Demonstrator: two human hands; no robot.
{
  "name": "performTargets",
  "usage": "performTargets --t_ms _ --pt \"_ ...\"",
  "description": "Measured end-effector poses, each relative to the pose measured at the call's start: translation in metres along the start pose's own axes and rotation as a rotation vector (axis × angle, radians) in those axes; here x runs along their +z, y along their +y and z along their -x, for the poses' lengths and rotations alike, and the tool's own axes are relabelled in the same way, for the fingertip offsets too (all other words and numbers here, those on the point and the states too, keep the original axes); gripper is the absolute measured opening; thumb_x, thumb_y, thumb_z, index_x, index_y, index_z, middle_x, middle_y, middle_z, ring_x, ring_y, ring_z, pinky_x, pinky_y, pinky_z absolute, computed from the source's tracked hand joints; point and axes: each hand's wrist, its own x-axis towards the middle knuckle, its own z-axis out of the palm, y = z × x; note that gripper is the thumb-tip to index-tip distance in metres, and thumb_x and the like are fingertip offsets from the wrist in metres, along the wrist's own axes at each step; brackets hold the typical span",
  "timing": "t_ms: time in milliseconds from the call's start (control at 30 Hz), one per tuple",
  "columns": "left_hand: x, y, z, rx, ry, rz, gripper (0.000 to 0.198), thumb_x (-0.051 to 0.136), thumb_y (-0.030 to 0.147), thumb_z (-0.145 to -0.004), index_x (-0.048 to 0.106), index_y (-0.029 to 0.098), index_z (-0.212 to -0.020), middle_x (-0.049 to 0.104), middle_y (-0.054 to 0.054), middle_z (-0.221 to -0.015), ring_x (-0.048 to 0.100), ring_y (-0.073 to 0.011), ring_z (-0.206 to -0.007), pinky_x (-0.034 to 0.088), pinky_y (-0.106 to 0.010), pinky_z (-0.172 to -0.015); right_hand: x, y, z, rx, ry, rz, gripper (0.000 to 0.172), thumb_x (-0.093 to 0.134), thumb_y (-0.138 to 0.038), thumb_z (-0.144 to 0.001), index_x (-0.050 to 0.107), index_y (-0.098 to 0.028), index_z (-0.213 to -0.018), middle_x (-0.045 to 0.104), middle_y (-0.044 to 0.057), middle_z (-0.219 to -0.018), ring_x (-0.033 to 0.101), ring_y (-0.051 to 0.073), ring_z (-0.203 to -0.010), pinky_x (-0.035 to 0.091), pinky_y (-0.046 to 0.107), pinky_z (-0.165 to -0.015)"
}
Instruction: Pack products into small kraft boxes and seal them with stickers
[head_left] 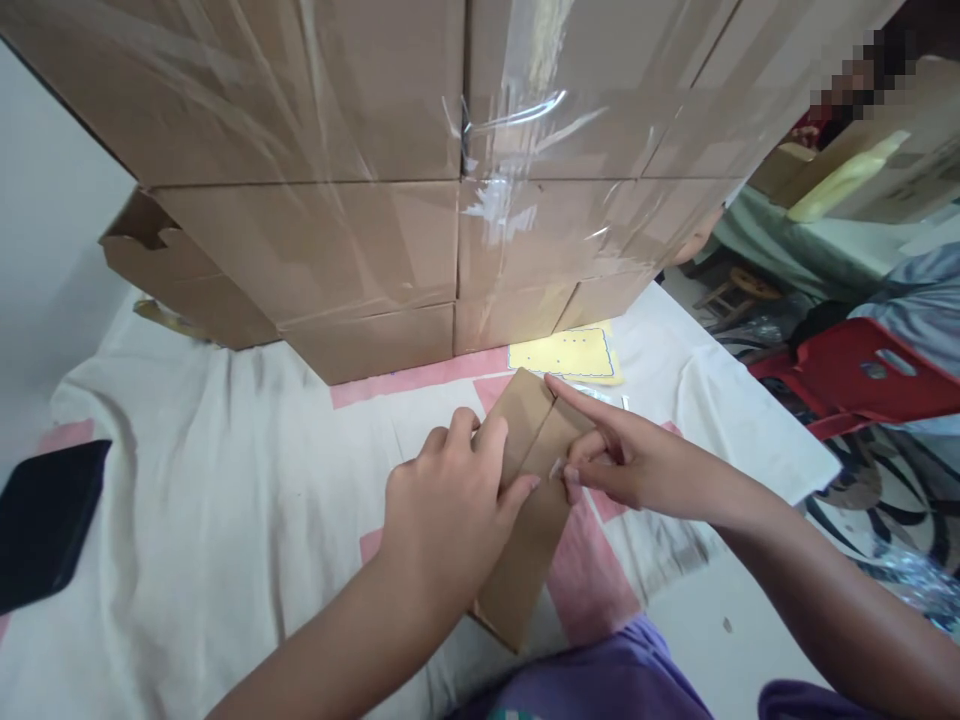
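Cardboard box [529,555] on the cloth [322,480] before the carton stack [360,250], left hand [450,500] clamped on its left side, right hand [611,455] bunched at its right edge, hold unclear; risk: seam [538,428] skews if left grip slips under uneven push.

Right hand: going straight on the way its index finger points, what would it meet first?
The right hand would first meet the small cardboard box it touches. Past that, the line seems to run to the carton stack, though depth is unclear.
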Motion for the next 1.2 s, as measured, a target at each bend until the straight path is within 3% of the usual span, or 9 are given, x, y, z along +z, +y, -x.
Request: performTargets --t_ms 167,267,367,467,633,867,1033,1200 --pt "-0.004 -0.002 -0.008 -0.089 -0.142 0.121 0.034 0.061 0.050 -0.094 0.055 0.027 -0.118 0.065 -0.003 -0.115 0.070 -0.0248 -0.088 0.045 -0.032 -0.054 0.007 -0.019 -0.013 0.073 0.033 -0.025 0.101 0.068 -0.023 -0.090 0.004 -0.023 -0.169 0.073 -0.002 -0.069 0.059 0.013 -0.057 0.038 0.020 -0.048" --pt "-0.003 -0.004 -0.009 -0.084 -0.158 0.154 0.039 0.062 0.053 -0.093 0.054 0.029 -0.123 0.066 -0.003 -0.116 0.071 -0.0263 -0.087 0.046 -0.034 -0.057 0.008 -0.028 -0.020 0.144 0.028 0.006 0.098 0.066 -0.024 -0.091 0.005 -0.024 -0.169 0.073 -0.002 -0.069 0.049 0.010 -0.046 0.033 0.020 -0.041" --pt "0.001 -0.007 -0.008 -0.045 -0.115 0.170 0.041 0.063 0.054 -0.092 0.054 0.031 -0.125 0.066 -0.003 -0.119 0.071 -0.0267 -0.089 0.046 -0.034 -0.056 0.007 -0.035 -0.025 0.222 0.022 0.020 0.095 0.063 -0.024 -0.093 0.005 -0.026 -0.169 0.072 -0.003 -0.066 0.040 0.009 -0.038 0.030 0.019 -0.036" --pt "0.002 -0.009 -0.007 0.027 -0.046 0.172 0.036 0.065 0.049 -0.093 0.056 0.034 -0.124 0.064 -0.002 -0.129 0.070 -0.0257 -0.096 0.049 -0.034 -0.056 0.009 -0.040 -0.028 0.244 0.024 0.022 0.097 0.064 -0.023 -0.093 0.003 -0.027 -0.168 0.071 -0.004 -0.063 0.041 0.010 -0.035 0.031 0.019 -0.034" --pt "0.002 -0.012 -0.007 0.171 0.026 0.163 0.014 0.065 0.040 -0.095 0.063 0.033 -0.107 0.057 0.001 -0.147 0.066 -0.0250 -0.110 0.057 -0.036 -0.068 0.014 -0.046 -0.031 0.250 0.032 -0.004 0.099 0.061 -0.017 -0.093 -0.003 -0.023 -0.168 0.069 -0.005 -0.059 0.042 0.010 -0.034 0.031 0.019 -0.033" --pt "0.008 -0.010 -0.001 0.202 0.108 0.100 0.015 0.059 0.040 -0.098 0.069 0.033 -0.107 0.060 0.001 -0.149 0.067 -0.0283 -0.113 0.060 -0.042 -0.074 0.018 -0.051 -0.032 0.314 0.089 0.194 0.102 0.068 -0.024 -0.091 0.001 -0.021 -0.168 0.069 -0.004 -0.058 0.045 0.012 -0.033 0.032 0.023 -0.034" --pt "0.008 -0.007 0.003 0.187 0.111 0.056 0.017 0.060 0.041 -0.098 0.071 0.034 -0.109 0.058 0.001 -0.152 0.067 -0.0297 -0.115 0.061 -0.044 -0.077 0.008 -0.055 -0.030 0.418 0.103 0.492 0.096 0.077 -0.042 -0.086 0.025 -0.013 -0.162 0.056 -0.007 -0.045 0.045 0.015 -0.033 0.033 0.026 -0.036" --pt "0.007 -0.003 0.005 0.184 0.091 0.032 0.021 0.058 0.042 -0.099 0.070 0.034 -0.113 0.054 0.001 -0.156 0.067 -0.0306 -0.116 0.062 -0.047 -0.078 -0.021 -0.036 -0.023 0.486 -0.024 0.532 0.076 0.080 -0.063 -0.077 0.056 -0.013 -0.128 0.049 -0.006 -0.046 0.042 0.013 -0.037 0.030 0.026 -0.038"
